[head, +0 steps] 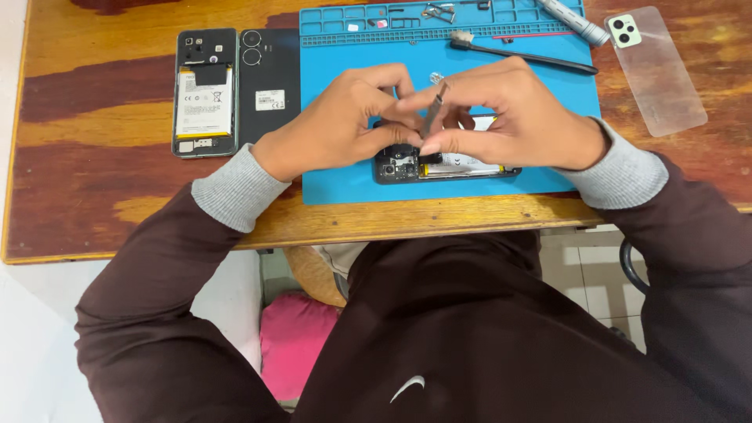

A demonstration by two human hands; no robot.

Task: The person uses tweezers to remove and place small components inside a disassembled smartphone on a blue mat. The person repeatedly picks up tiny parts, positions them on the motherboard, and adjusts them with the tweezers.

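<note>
An opened black phone (439, 168) lies on the blue work mat (345, 180), its battery and camera end showing below my hands. My right hand (509, 117) pinches thin metal tweezers (433, 113), tips down at the phone's camera end. My left hand (345, 125) rests on the phone's left end, fingers curled beside the tweezers. Most of the phone is hidden under both hands.
A second opened phone (204, 94) and its black back cover (269, 86) lie left of the mat on the wooden table (94, 157). A black brush (521, 53), a metal tool (572, 19) and small parts sit at the mat's top. A clear phone case (658, 70) lies right.
</note>
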